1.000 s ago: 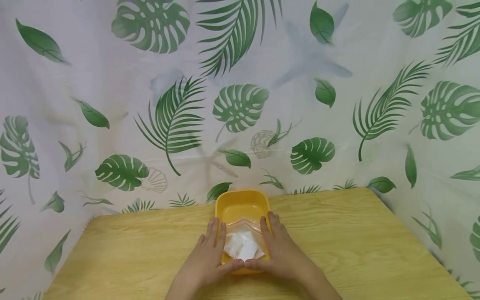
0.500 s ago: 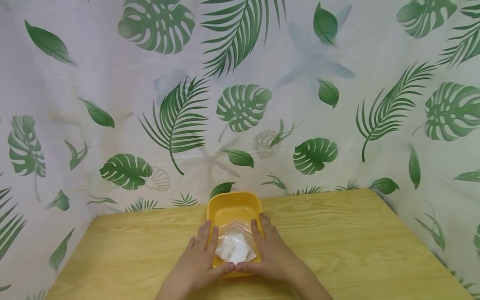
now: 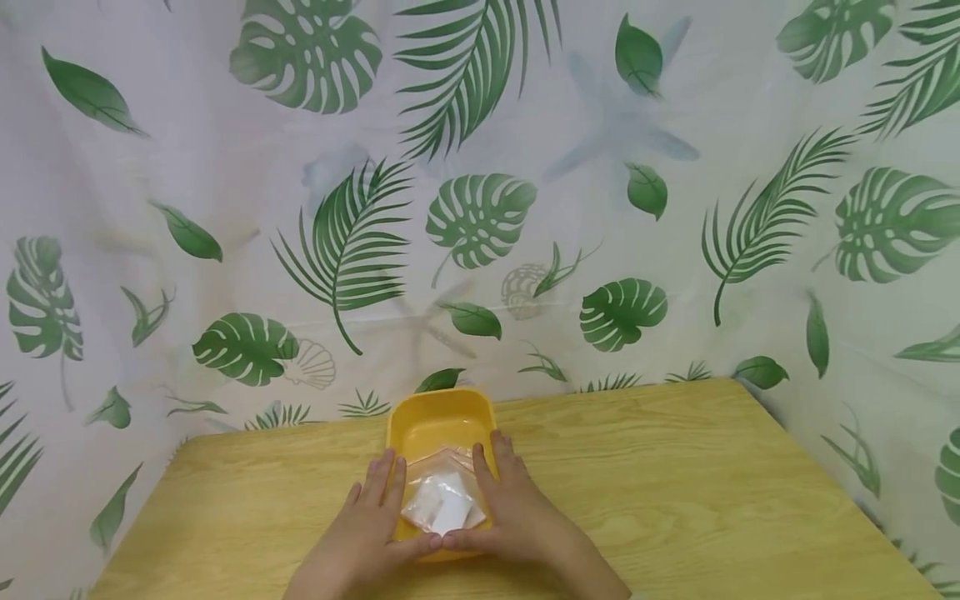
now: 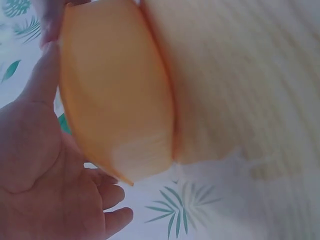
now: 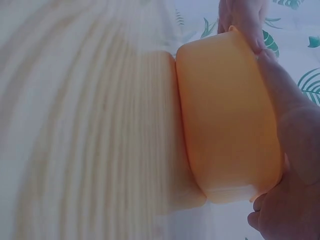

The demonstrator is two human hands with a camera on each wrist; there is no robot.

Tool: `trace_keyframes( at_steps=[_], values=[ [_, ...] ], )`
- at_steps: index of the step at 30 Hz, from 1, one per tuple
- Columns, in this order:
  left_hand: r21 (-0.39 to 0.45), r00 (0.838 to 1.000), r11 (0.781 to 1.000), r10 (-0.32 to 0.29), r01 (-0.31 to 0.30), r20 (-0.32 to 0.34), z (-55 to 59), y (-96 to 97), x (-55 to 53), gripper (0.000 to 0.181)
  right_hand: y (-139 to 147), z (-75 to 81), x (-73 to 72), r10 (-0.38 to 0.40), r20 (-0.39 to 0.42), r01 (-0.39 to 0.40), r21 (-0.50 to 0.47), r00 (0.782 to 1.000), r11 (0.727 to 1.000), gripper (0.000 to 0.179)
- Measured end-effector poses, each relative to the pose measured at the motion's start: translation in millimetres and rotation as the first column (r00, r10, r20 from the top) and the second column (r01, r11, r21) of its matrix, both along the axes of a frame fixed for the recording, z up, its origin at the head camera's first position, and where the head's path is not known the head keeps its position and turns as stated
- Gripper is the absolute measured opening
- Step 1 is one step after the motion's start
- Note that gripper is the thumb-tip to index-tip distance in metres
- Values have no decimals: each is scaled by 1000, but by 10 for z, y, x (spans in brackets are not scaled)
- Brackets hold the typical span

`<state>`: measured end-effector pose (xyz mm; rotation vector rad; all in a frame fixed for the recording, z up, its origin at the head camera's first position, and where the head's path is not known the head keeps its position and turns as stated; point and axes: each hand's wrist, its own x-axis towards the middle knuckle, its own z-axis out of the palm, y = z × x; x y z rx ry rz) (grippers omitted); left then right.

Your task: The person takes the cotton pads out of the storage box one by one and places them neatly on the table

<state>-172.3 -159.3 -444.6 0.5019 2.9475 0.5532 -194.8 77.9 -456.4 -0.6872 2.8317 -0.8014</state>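
A yellow plastic bin (image 3: 442, 412) stands on the wooden table, its far end near the cloth. Clear plastic bags (image 3: 431, 493) lie in its near half, with flat white pieces (image 3: 452, 510) showing through; what these are is too unclear to name. My left hand (image 3: 363, 525) rests along the left rim and my right hand (image 3: 521, 517) along the right, fingers fairly straight and pointing away. Both thumbs run along the near rim, tips meeting at its middle. Each wrist view shows the bin's outer wall (image 4: 120, 90) beside the tabletop, with the hand at the rim.
The light wood-grain table (image 3: 690, 475) extends to both sides of the bin. Behind and around it hangs a white cloth (image 3: 487, 125) printed with green leaves, close to the table's far edge.
The bin, with the bags inside, has slid left across the table. Both hands have moved with it and kept their places on the rim.
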Motion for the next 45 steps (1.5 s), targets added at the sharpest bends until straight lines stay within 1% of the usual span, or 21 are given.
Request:
trace_keyframes(
  at_steps=[5,8,10,15,19,23,27,30,32,34,35,36,37,38,39,40,41,42,43,44,45],
  values=[
    [-5,1000,1000,22,-22,-6,11,-114,-43,125,-114,-6,-4,31,-1,-31,-8,1000,999,123],
    [-9,999,999,41,-41,21,-4,-173,-70,128,-169,-20,-3,31,15,-31,-6,999,999,126],
    [8,998,999,40,-41,52,-15,-207,-74,127,-198,-34,1,29,25,-29,-6,999,1000,128],
    [32,994,999,26,-29,106,-31,-270,-24,126,-253,-29,39,32,58,-30,-24,998,999,129],
    [21,993,1000,20,-23,112,-10,-292,37,126,-278,8,86,42,67,-42,-6,997,999,129],
    [23,994,1000,11,-13,112,25,-282,57,125,-255,64,122,50,54,-50,4,997,999,128],
    [20,994,1000,6,-9,111,52,-259,28,124,-207,120,120,54,78,-49,-59,995,997,117],
    [25,994,1000,9,-12,111,64,-250,-13,124,-188,148,93,39,96,-25,-143,995,989,105],
    [26,994,1000,7,-10,109,64,-247,-42,124,-188,166,70,15,90,3,-204,996,979,98],
    [28,995,1000,4,-7,102,64,-245,-67,124,-196,189,52,-12,71,32,-275,997,961,91],
    [25,995,1000,0,-3,97,60,-242,-80,124,-202,203,50,-29,67,49,-316,997,948,88],
    [25,996,1000,-3,1,94,55,-237,-91,125,-208,217,50,-45,71,68,-369,996,927,84],
    [27,996,1000,-5,3,93,48,-231,-101,125,-212,233,53,-56,85,87,-426,995,900,80],
    [29,996,1000,-6,3,93,40,-224,-110,125,-218,248,55,-56,110,103,-492,992,865,76],
    [32,996,999,-5,2,94,30,-215,-119,125,-224,262,58,-45,146,120,-561,988,819,73],
    [33,995,999,-4,1,96,30,-215,-122,125,-240,284,64,-23,188,138,-628,982,766,70],
    [34,995,999,-3,0,98,29,-214,-126,125,-254,301,70,6,234,161,-688,972,707,67],
    [38,995,999,-2,-2,102,27,-214,-129,125,-268,316,73,48,287,190,-741,957,644,66],
    [38,995,999,0,-4,104,26,-215,-132,125,-284,330,78,94,341,224,-778,935,587,65],
    [38,994,999,2,-6,106,25,-219,-134,125,-299,340,85,141,394,264,-801,908,538,66],
    [36,994,999,5,-8,109,25,-225,-135,125,-315,347,94,181,440,303,-811,880,501,67]
  ],
)
